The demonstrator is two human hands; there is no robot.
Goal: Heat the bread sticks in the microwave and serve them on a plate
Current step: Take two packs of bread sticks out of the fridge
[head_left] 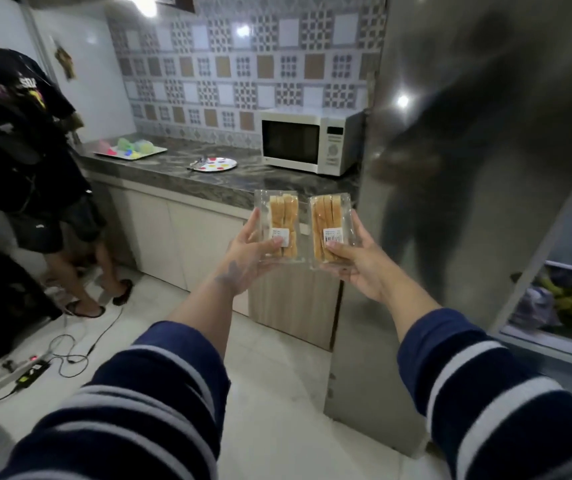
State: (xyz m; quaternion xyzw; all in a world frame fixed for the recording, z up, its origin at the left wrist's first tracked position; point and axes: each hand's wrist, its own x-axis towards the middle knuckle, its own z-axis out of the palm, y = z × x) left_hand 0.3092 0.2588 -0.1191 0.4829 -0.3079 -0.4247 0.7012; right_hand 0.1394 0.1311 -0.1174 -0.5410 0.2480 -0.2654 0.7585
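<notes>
You stood at open fridge door (485, 168), early step: bread fetched, not yet heated. Left hand (246, 261) gripped one clear pack of bread sticks (282, 220); right hand (360, 265) gripped second pack (329, 230), side by side, labels facing you. Sticks pale golden, sealed. Next likely: carry to shut microwave (307, 142) at 12 o'clock, unwrap; spotted plate (213, 164) at 11.

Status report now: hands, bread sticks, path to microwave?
Left hand holds one bread stick pack; right hand holds the other pack. Microwave door closed.
</notes>
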